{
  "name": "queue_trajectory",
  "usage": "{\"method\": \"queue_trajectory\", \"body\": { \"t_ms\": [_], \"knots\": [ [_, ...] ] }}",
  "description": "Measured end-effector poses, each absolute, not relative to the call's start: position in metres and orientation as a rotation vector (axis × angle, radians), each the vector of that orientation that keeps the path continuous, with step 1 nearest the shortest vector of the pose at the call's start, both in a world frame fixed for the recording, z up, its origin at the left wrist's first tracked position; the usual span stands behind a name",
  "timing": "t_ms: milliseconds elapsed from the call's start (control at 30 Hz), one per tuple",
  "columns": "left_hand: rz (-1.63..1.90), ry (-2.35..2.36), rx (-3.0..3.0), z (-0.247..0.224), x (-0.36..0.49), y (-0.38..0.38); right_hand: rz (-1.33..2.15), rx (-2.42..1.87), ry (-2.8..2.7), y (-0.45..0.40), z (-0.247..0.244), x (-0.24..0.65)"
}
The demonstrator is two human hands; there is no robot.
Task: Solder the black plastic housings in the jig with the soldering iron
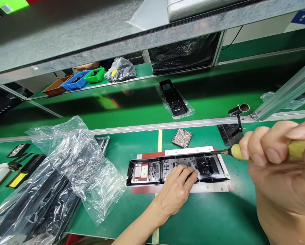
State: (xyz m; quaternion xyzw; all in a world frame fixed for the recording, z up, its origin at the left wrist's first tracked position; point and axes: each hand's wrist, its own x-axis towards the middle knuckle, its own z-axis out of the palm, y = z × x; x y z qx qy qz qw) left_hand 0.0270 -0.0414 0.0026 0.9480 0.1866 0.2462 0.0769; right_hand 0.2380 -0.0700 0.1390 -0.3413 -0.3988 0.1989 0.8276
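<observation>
A long black plastic housing (167, 166) lies with its ribbed inner side up in a white and red fixture (142, 190). My left hand (176, 187) presses on the middle of the housing, fingers bent and close together, holding it down; what is under the fingertips is hidden. At the right, my right hand (272, 149) is closed round the yellow handle of a soldering iron (235, 152). The iron's thin metal tip points left, at the housing's far edge near its right end; I cannot tell whether it touches.
Plastic-bagged black parts (63, 170) cover the left of the bench. Behind the fixture lie a square speckled pad (182, 138) and an iron stand (239, 109). A black panel (173, 97) rests on plastic farther back. A metal shelf (91, 51) overhangs blue (75, 81) and green bins (95, 75).
</observation>
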Motion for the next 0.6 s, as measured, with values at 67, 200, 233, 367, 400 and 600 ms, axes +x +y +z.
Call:
{"method": "queue_trajectory", "body": {
  "t_ms": [67, 200, 233, 367, 400, 600],
  "knots": [
    [0.837, 0.618, 2.809, 0.004, 0.026, -0.043, 0.484, -0.691, -0.891, -0.068, 0.141, 0.232],
    [1.022, 0.732, 2.724, 0.008, 0.018, -0.047, 0.731, -0.743, -0.882, -0.065, 0.136, 0.216],
    [1.067, 0.754, 2.702, 0.008, 0.015, -0.047, 0.781, -0.755, -0.868, -0.065, 0.133, 0.212],
    [1.210, 0.871, 2.655, 0.001, 0.004, -0.050, 0.896, -0.761, -0.875, -0.069, 0.113, 0.204],
    [1.227, 0.897, 2.650, -0.002, 0.002, -0.051, 0.907, -0.763, -0.887, -0.070, 0.109, 0.203],
    [1.310, 0.976, 2.627, -0.016, -0.003, -0.053, 0.931, -0.802, -0.917, -0.070, 0.093, 0.204]
  ]
}}
